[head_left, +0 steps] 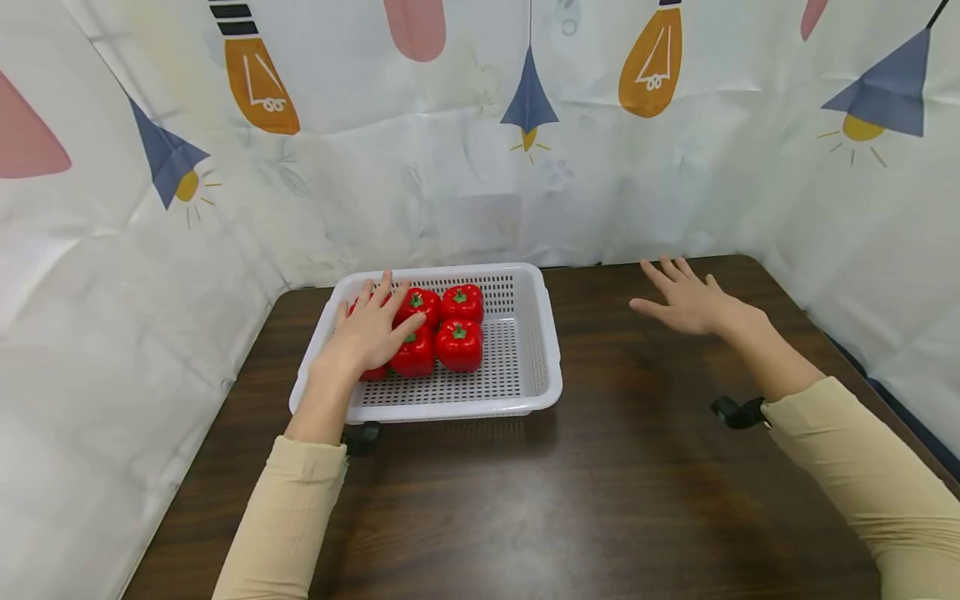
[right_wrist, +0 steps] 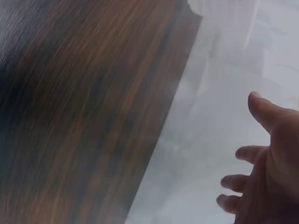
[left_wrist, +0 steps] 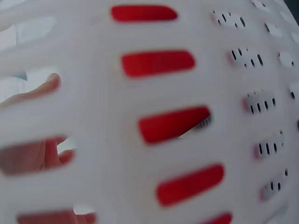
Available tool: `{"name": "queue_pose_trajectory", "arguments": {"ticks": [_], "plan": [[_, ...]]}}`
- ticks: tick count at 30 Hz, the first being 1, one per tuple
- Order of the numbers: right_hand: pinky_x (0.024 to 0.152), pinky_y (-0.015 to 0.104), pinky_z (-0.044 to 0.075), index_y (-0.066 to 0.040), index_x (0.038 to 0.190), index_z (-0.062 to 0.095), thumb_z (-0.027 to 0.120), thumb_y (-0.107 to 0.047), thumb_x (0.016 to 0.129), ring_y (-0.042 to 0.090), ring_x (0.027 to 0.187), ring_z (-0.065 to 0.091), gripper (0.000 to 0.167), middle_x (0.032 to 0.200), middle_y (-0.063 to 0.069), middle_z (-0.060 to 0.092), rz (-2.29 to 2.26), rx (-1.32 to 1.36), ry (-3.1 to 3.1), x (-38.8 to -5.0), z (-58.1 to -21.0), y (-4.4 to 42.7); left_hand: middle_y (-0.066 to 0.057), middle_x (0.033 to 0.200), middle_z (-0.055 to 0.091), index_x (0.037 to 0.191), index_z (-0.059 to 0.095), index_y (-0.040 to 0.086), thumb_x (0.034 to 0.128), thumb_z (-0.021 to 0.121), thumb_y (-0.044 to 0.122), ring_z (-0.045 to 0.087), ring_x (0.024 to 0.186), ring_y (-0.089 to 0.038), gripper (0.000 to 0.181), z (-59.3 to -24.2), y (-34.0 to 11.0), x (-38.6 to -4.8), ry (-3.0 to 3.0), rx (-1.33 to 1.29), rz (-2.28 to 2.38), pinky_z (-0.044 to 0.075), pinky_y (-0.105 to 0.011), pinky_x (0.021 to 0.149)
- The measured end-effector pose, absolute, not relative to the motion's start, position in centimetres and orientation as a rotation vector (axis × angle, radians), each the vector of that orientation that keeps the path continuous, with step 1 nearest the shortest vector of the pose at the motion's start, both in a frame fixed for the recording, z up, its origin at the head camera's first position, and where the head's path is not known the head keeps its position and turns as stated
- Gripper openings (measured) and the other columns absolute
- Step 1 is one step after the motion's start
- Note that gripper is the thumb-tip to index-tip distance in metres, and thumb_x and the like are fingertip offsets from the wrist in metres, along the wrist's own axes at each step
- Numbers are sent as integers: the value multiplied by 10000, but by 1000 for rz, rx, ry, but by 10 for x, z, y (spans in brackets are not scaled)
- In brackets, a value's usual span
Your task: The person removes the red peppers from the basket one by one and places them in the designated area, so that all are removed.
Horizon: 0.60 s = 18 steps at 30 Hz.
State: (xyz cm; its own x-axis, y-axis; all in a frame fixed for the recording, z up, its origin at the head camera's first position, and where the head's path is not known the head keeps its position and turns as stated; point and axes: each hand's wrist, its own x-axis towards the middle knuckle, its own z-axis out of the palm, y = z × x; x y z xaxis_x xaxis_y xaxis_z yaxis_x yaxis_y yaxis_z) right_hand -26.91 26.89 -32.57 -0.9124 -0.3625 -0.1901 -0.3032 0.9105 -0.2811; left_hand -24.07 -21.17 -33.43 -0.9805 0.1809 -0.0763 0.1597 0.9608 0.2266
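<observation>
A white plastic basket (head_left: 551,350) with slotted walls stands toward the back left of the table and holds several red bell peppers (head_left: 460,345) with green stems. Over its left part my left hand (head_left: 367,333) is spread with straight fingers, hiding some of the peppers. The left wrist view looks through the slots of the basket wall (left_wrist: 107,116), with red peppers (left_wrist: 159,63) behind it and part of the hand at the left. Off to the right of the basket, my right hand (head_left: 688,302) hovers above the table, fingers spread and holding nothing.
The dark wooden table (head_left: 570,500) reaches to a white printed curtain (head_left: 465,200) at the back and sides. A black wrist strap mount (head_left: 738,412) sits under the right sleeve, and another (head_left: 362,437) under the left.
</observation>
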Motion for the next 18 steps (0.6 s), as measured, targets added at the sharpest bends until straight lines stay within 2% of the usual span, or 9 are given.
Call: {"name": "queue_pose_trajectory", "arguments": {"ticks": [5, 9, 14, 18], "plan": [[1138, 744, 52, -57, 1650, 106, 393, -601, 1062, 469, 1529, -64, 851, 1673, 285, -43, -456, -599, 2835, -268, -319, 254, -170, 1709, -9, 1659, 156, 136, 1038, 460, 543, 1, 1537, -456, 802, -332, -214, -237, 3039, 276, 359, 23, -707, 1173], [1173, 672, 151, -46, 1630, 215, 415, -575, 1065, 451, 1539, 35, 800, 1678, 272, 32, -544, -664, 2847, -270, -313, 236, -189, 1704, 26, 1652, 195, 125, 1037, 484, 522, 56, 1535, -455, 788, -331, -220, -232, 3078, 302, 386, 73, -720, 1162], [1167, 627, 244, -24, 1556, 391, 488, -485, 1071, 454, 1502, 223, 676, 1646, 263, 216, -607, -763, 2909, -276, -308, 211, -219, 1690, 103, 1635, 274, 119, 1041, 496, 512, 140, 1525, -434, 746, -330, -231, -223, 3134, 346, 422, 131, -739, 1140], [1130, 583, 341, -12, 1496, 476, 561, -377, 1063, 411, 1429, 385, 573, 1544, 215, 427, -635, -881, 2958, -280, -306, 190, -242, 1672, 148, 1615, 318, 94, 1038, 518, 490, 177, 1507, -445, 728, -329, -237, -216, 3149, 355, 445, 159, -750, 1119]]}}
